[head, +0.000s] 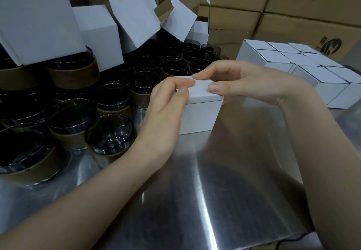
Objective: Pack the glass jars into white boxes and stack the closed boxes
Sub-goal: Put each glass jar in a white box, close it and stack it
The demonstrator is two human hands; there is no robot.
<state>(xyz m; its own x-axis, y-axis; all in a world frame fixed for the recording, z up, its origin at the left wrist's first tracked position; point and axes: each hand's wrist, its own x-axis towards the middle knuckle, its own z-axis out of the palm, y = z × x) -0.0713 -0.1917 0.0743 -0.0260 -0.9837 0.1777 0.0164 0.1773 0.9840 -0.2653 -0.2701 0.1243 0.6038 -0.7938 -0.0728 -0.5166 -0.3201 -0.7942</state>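
On the steel table (195, 191) a white box (199, 116) stands with its lid down. The left hand (168, 101) pinches the lid's left end with curled fingers. The right hand (244, 81) grips the top, thumb pressing down and forefinger over the far edge. This looks like the closing step. Next, the box needs lifting across to the closed boxes (332, 93) at right. Unpacked jars (109, 134) wait just left, with empty boxes (97, 32) behind.

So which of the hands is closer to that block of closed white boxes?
Right. The right hand holds the white box on the side facing the closed boxes; the left hand holds its far side.
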